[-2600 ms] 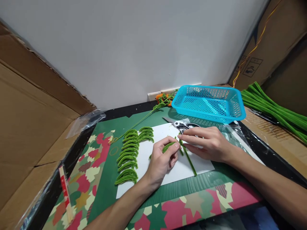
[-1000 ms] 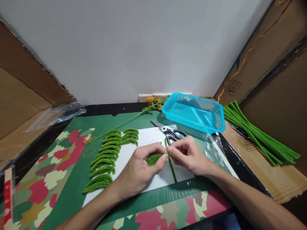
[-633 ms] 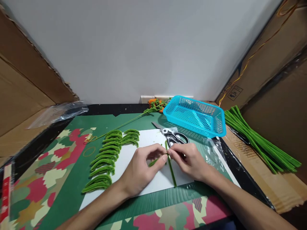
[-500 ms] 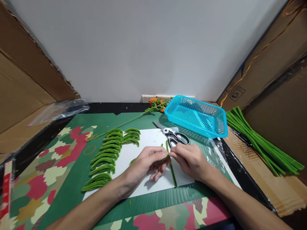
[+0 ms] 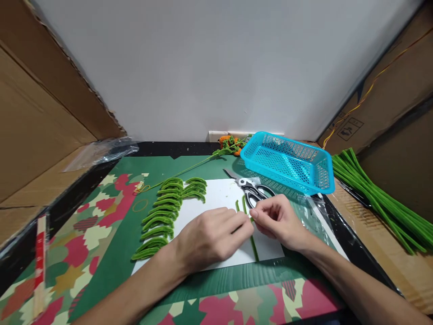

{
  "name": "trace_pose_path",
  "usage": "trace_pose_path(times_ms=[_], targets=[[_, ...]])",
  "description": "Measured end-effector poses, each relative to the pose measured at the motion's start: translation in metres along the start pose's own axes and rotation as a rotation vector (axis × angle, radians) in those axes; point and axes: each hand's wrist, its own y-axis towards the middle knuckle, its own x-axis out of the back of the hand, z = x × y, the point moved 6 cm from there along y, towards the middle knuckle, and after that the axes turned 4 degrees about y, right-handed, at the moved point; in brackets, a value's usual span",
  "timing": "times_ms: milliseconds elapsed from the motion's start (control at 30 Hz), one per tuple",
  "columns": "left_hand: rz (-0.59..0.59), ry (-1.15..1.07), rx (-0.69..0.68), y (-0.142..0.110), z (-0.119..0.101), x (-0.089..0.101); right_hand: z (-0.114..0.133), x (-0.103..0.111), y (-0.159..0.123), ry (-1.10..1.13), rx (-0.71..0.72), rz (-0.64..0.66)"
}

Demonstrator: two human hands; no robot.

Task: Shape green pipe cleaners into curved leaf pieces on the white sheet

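My left hand (image 5: 219,232) is turned back-up over the white paper (image 5: 216,198), fingers curled round a short green pipe cleaner that they mostly hide. My right hand (image 5: 279,221) meets it fingertip to fingertip, thumb and forefinger pinched at the piece's end. Beneath them a straight green pipe cleaner (image 5: 254,248) lies across the paper, with a shorter green piece (image 5: 237,206) beside its upper end. Scissors (image 5: 250,187) with black and white handles rest partly open just beyond my right hand. Left of my left hand, bent green pipe cleaners (image 5: 162,212) lie in a column, with several more (image 5: 195,188) alongside.
A blue perforated basket (image 5: 287,178) stands at the back right. Behind the scissors lies an orange flower (image 5: 228,142) on a long green stem. Long green pipe cleaners (image 5: 382,201) are bundled on cardboard at right. A rubber band (image 5: 140,205) lies on the green mat.
My left hand has rolled over from palm partly showing to back-up, hiding the held piece. My right hand's thumb and forefinger have turned into view. The whole view has shifted slightly.
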Motion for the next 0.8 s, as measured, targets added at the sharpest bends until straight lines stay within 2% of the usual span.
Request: trace_pose_path(times_ms=[67, 133, 200, 267, 300, 367, 433, 500, 567, 700, 767, 800], targets=[[-0.007, 0.140, -0.055, -0.002, -0.002, 0.000, -0.007, -0.001, 0.002, 0.073, -0.073, 0.016], [-0.056, 0.076, 0.062, -0.004, 0.004, -0.002, -0.005, 0.004, 0.002, -0.038, -0.016, -0.023], [-0.074, -0.190, 0.306, -0.009, 0.016, -0.011, 0.005, 0.007, -0.001, -0.242, 0.132, -0.059], [-0.021, -0.580, 0.542, -0.014, 0.024, -0.029, 0.015, 0.008, -0.005, -0.415, 0.290, -0.060], [0.011, -0.763, 0.616, -0.015, 0.025, -0.037, 0.019, 0.007, -0.008, -0.472, 0.356, -0.051], [0.042, -1.016, 0.683, -0.015, 0.023, -0.047, 0.022, 0.006, -0.011, -0.535, 0.443, -0.032], [0.043, -1.089, 0.687, -0.014, 0.022, -0.048, 0.023, 0.004, -0.012, -0.563, 0.468, -0.016], [0.034, -1.012, 0.643, -0.013, 0.021, -0.042, 0.021, 0.003, -0.012, -0.549, 0.418, -0.007], [0.022, -0.765, 0.536, -0.010, 0.019, -0.030, 0.014, 0.004, -0.008, -0.441, 0.281, -0.011], [0.059, -0.029, 0.077, -0.004, 0.001, -0.009, -0.012, -0.001, 0.000, 0.012, -0.108, 0.090], [0.078, 0.196, -0.081, -0.004, -0.006, -0.008, -0.018, -0.003, 0.001, 0.137, -0.216, 0.137], [0.068, 0.238, -0.099, -0.004, -0.006, -0.008, -0.018, -0.002, 0.002, 0.133, -0.223, 0.134]])
